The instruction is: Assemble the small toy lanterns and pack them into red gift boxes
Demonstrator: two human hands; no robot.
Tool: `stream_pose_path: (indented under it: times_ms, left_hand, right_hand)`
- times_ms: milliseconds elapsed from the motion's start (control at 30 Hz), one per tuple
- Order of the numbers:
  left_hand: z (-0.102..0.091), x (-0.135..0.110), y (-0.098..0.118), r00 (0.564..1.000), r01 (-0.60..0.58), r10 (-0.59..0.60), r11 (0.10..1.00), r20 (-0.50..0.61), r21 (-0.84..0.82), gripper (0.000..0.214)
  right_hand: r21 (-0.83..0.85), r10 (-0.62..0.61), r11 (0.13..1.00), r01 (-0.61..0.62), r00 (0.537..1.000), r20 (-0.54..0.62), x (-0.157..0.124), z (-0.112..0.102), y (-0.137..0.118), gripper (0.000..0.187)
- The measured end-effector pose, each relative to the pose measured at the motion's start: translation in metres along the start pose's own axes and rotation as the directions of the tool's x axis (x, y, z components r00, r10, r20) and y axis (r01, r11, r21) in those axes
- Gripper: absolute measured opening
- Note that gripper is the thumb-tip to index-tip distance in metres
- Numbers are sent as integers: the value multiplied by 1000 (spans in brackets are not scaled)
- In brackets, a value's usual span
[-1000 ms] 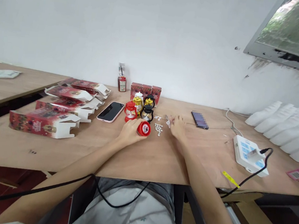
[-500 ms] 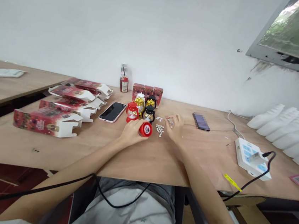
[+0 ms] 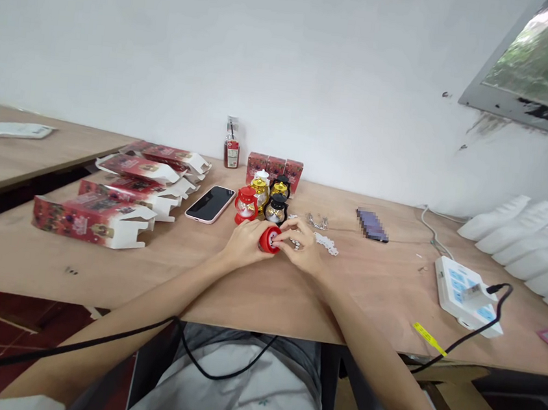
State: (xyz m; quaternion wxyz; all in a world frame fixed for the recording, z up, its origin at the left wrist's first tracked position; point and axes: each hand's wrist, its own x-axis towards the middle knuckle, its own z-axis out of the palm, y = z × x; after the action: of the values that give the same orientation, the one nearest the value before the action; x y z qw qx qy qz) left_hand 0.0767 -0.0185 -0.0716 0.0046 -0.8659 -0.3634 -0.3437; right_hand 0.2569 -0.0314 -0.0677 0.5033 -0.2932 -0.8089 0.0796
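Observation:
My left hand [image 3: 245, 242] is wrapped round a small red lantern [image 3: 266, 239], tipped so its round base faces me. With thumb and fingers pinched, my right hand [image 3: 303, 246] reaches onto that base; whatever it holds is too small to make out. Small white pieces [image 3: 326, 243] lie on the table just beyond my right hand, and its fingers partly cover more of them. Small silvery pieces [image 3: 317, 221] lie farther back. Behind my left hand stand another red lantern [image 3: 246, 205], a black lantern [image 3: 276, 210], a gold one [image 3: 259, 192] and others.
Three small red boxes [image 3: 274, 168] stand by the wall, near a bottle [image 3: 231, 151]. Left are a phone [image 3: 211, 204] and several opened red cartons [image 3: 91, 220]. Right are a blurred-out phone [image 3: 372, 224], a power strip [image 3: 467, 296], white stacked sleeves [image 3: 534, 248] and a black cable [image 3: 479, 331].
My right hand has moved left from the small pieces to the base of the held lantern. My left hand still holds the lantern. The view has shifted slightly.

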Motion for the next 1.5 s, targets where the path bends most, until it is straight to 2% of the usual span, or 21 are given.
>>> stream_pose_path:
  times_ms: [133,267,500,867,933,1167,1500]
  left_hand:
    - [-1,0,2,999,-17,17,1000,33,12,41]
    - [0,0,1,997,-35,32,999,76,42,40]
    - [1,-2,0,996,-30,28,999,87,22,40]
    - [2,-1,-1,999,-21,23,999,39,-48,43]
    - [3,-1,-2,1000,-14,16,998,21,-61,43]
    - [4,0,-5,998,11,-18,992,-53,-124,40]
    - [4,0,-3,998,32,-37,993,-46,-116,39]
  right_hand:
    - [15,46,999,-47,994,95,1,-3,-3,2]
    - [35,66,997,-73,984,167,1,-5,-4,7]
    - [49,47,997,-58,979,197,0,-4,-3,8]
    - [-51,32,998,-20,973,230,-1,-4,-4,4]
    - [-57,28,998,-16,977,210,-2,-3,-4,3]
    - [-35,-3,999,3,1000,11,-3,4,-3,6]
    - [0,51,999,-51,998,29,0,3,-6,10]
